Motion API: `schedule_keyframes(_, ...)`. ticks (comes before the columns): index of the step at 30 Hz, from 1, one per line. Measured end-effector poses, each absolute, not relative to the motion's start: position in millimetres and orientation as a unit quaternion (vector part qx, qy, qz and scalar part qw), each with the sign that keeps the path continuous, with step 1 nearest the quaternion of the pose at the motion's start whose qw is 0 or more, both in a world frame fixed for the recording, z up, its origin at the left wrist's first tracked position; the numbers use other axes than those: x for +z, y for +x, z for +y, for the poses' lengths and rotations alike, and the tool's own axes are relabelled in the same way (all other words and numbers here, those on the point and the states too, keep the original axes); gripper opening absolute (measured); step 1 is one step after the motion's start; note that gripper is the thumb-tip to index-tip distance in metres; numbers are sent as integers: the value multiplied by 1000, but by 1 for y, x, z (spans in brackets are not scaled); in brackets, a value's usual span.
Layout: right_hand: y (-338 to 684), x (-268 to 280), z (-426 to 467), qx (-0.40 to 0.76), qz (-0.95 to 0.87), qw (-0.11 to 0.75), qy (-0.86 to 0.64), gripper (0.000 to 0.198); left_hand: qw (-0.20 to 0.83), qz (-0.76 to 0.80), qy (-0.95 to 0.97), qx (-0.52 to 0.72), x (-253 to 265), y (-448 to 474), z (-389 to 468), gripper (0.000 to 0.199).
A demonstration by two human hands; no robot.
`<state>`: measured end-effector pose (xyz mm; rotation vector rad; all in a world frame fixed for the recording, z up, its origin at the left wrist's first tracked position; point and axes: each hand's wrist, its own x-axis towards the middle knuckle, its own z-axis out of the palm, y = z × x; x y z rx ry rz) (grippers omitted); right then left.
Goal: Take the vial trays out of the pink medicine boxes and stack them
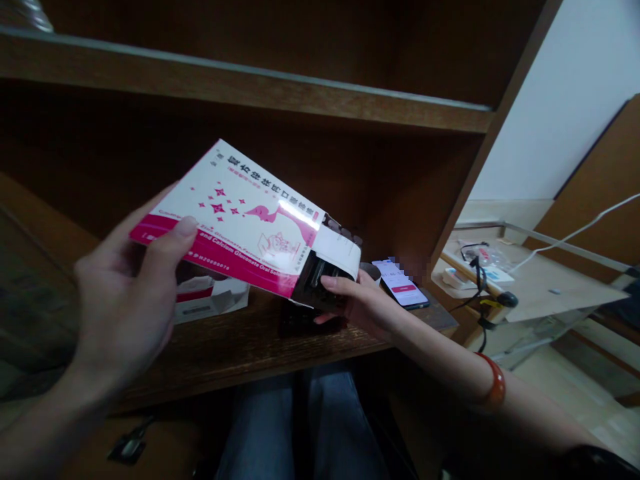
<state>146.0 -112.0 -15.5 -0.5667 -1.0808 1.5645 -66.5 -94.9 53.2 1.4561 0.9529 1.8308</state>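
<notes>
My left hand [125, 293] grips the left end of a white and pink medicine box [240, 227], held tilted above a dark wooden shelf [240, 347]. The box's right end is open, with a white flap turned up and dark contents showing inside. My right hand [360, 303] is at that open end, fingers on the dark tray or vials sticking out. An orange bangle [495, 390] sits on my right wrist.
A second white and pink box [210, 300] lies on the shelf under the held one. A phone [403, 283] with a lit screen rests at the shelf's right end. To the right stand a low table [540, 287] with cables and small items, and a white wall.
</notes>
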Motion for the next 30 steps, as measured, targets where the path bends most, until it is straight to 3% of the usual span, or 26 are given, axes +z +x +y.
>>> schedule_keyframes(4, 151, -14, -109, 656, -437, 558, -258, 40, 292, 427, 613, 597, 50, -76, -73, 51)
schedule_keyframes(9, 151, -14, -108, 660, -416, 557, -285, 35, -91, 383, 764, 511, 42, -92, -65, 79)
schedule_keyframes(12, 150, -12, -109, 670, -406, 550, -290, 35, -239, 263, 828, 433, 39, -93, -69, 85)
schedule_keyframes(14, 151, -10, -110, 678, -402, 542, -290, 34, -247, 221, 867, 373, 38, -92, -71, 79)
schedule_keyframes(19, 153, -8, -112, 678, -434, 506, -310, 33, -100, 293, 882, 354, 33, -86, -74, 46)
schedule_keyframes(25, 162, -11, -101, 649, -391, 548, -356, 21, -69, 373, 843, 381, 31, -94, -61, 51)
schedule_keyframes(30, 175, -11, -89, 642, -346, 589, -348, 18, -118, 519, 812, 240, 31, -125, -27, 57)
